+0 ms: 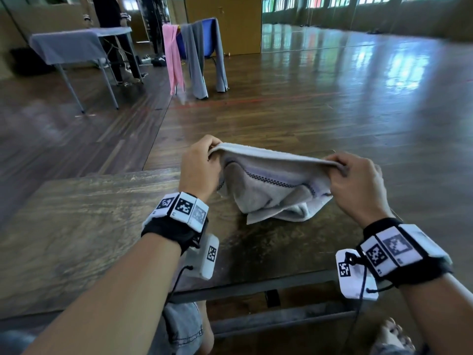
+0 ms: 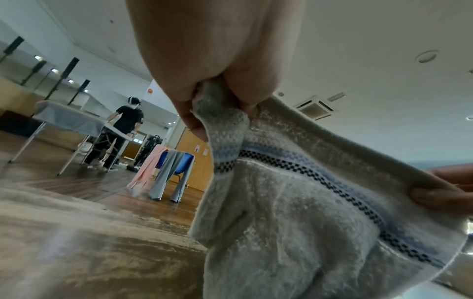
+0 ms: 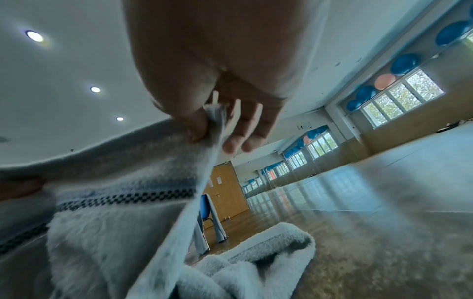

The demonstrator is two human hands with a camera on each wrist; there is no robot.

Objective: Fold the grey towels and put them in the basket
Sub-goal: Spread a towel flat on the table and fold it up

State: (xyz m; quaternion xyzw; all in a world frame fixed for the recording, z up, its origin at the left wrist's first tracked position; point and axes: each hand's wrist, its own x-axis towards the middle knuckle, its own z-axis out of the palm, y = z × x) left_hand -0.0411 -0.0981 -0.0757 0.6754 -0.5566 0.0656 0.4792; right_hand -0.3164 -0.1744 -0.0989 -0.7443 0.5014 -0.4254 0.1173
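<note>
A grey towel (image 1: 266, 185) with a dark checked stripe hangs between my two hands above the wooden table (image 1: 76, 226). Its lower part lies bunched on the tabletop. My left hand (image 1: 202, 160) pinches the towel's top left corner, and the left wrist view shows the thumb and fingers closed on the towel (image 2: 294, 202). My right hand (image 1: 353, 180) pinches the top right corner; the right wrist view has the thumb pressed on the towel's (image 3: 115, 202) edge. The top edge is stretched fairly taut between the two grips. No basket is in view.
A blue chair (image 1: 202, 39) across the wooden floor carries a pink towel (image 1: 174, 57) and grey towels (image 1: 195, 60). At the back left a cloth-covered table (image 1: 71, 44) has a person (image 2: 128, 121) standing at it. My knees are under the table's front edge.
</note>
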